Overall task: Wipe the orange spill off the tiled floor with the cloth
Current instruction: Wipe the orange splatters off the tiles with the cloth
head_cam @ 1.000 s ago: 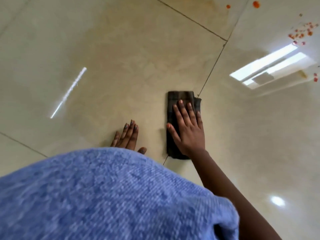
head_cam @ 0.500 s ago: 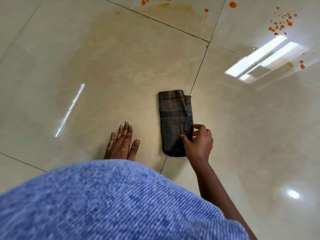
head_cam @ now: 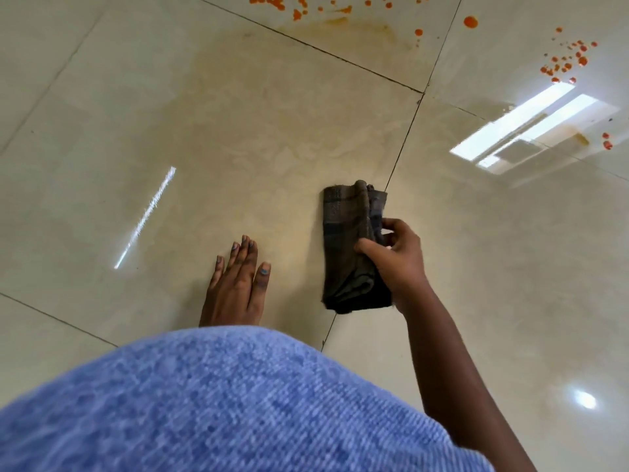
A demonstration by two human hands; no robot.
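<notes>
- Dark checked fabric: a folded cloth [head_cam: 350, 247] lies near the middle of the view on a glossy beige tiled floor [head_cam: 272, 131], its near end by a grout line.
- The person's right hand [head_cam: 396, 257] grips the cloth's right edge, thumb across the top and fingers curled round the side; that edge looks lifted, though it is unclear how far it clears the floor.
- The left hand [head_cam: 238, 284] rests flat on the tile just left of the cloth, apart from it, fingers straight and close together, holding nothing.
- Orange spill drops [head_cam: 568, 59] are scattered across the far tiles at the top and upper right, well apart from the cloth.
- A faint yellowish smear [head_cam: 360, 28] marks the tile below the top drops.
- Bright reflections of ceiling lights [head_cam: 531, 124] shine on the floor at the right, and a thin streak shows at the left.
- A blue ribbed knit garment [head_cam: 221, 403] on the person fills the bottom of the view.
</notes>
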